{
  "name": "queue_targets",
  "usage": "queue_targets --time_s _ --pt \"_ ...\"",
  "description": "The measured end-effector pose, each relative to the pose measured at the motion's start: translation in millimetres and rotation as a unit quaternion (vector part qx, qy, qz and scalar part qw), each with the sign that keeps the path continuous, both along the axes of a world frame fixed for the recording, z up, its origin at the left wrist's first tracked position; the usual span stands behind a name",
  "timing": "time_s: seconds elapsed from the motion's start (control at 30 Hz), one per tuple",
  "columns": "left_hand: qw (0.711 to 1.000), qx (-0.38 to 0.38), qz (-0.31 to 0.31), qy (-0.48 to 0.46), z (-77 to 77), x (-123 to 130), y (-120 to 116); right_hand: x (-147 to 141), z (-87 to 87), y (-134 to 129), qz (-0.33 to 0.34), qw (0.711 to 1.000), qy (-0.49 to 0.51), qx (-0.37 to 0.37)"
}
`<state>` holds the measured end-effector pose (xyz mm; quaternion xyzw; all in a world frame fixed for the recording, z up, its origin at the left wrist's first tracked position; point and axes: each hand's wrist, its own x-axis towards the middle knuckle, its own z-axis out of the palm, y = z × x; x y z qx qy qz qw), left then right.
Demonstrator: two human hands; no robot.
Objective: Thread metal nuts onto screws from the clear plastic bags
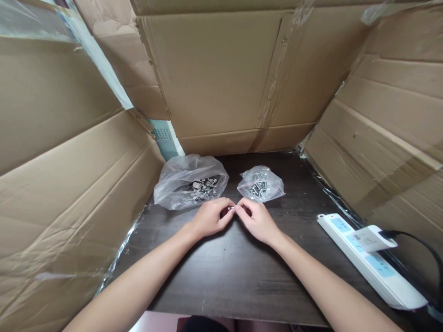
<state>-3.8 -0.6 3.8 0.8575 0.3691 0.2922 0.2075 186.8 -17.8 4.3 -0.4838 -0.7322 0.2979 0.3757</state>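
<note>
My left hand [213,216] and my right hand [255,218] meet fingertip to fingertip above the dark table. Between them sits a small shiny metal piece [231,208], mostly covered by the fingers; its exact kind is too small to make out. The left thumb and forefinger pinch one side of it, and the right fingertips close on the other end. Just beyond the left hand lies an open clear plastic bag [169,186] with many small metal fasteners [206,186] inside. A smaller zip bag [276,186] holding metal screws [259,188] lies beyond the right hand.
Cardboard walls stand on the left [69,184], at the back [221,74] and on the right [391,120] of the dark table [214,276]. A white power strip [367,267] lies at the right, with a white charger [372,239] and black cable [411,236].
</note>
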Motion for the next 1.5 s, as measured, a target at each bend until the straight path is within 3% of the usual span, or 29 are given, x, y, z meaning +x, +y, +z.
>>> queue_targets --time_s 0.27,0.7,0.97,1.3,1.5 --pt "0.998 -0.045 0.008 -0.033 1.9 -0.1 -0.1 0.3 -1.2 2.7 -0.032 0.999 0.026 -0.013" --pt "0.997 -0.005 0.022 -0.078 -2.7 0.8 0.7 0.6 -0.5 4.4 -0.035 0.998 0.039 -0.027" --pt "0.993 -0.029 0.020 -0.109 -4.1 0.4 1.1 3.0 1.7 3.7 -0.050 0.995 0.083 -0.023" --pt "0.991 -0.047 0.036 -0.122 -4.4 0.8 1.3 6.9 2.2 3.9 0.048 0.997 0.039 -0.039" --pt "0.992 -0.055 0.031 -0.109 -3.7 0.6 1.7 5.5 -2.5 4.9 -0.008 0.997 0.074 -0.032"
